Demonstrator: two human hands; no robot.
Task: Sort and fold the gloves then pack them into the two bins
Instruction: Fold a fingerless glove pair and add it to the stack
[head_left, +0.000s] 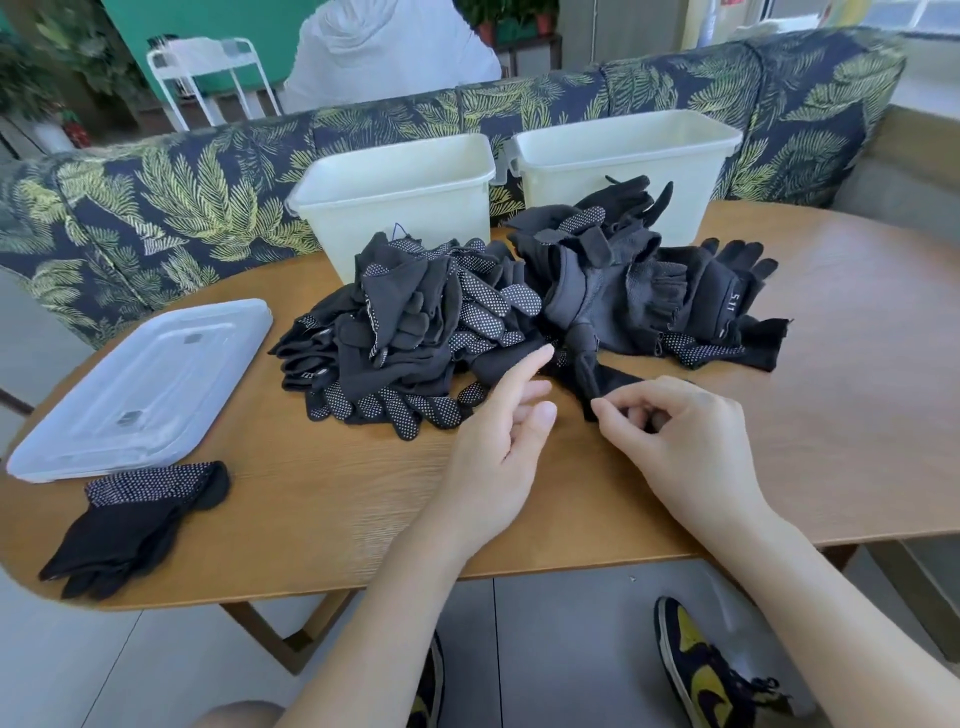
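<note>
Both hands hover over the table (857, 415): the left hand (498, 441), fingers loosely spread, touches the edge of the glove pile (519, 322), while the right hand (680, 431) pinches a black glove (597, 379) trailing from it. Two white bins (519, 182) stand behind.

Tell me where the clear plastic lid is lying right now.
In the head view the clear plastic lid lies flat on the left part of the wooden table, left of the glove pile and just behind the folded gloves near the front edge.
</note>
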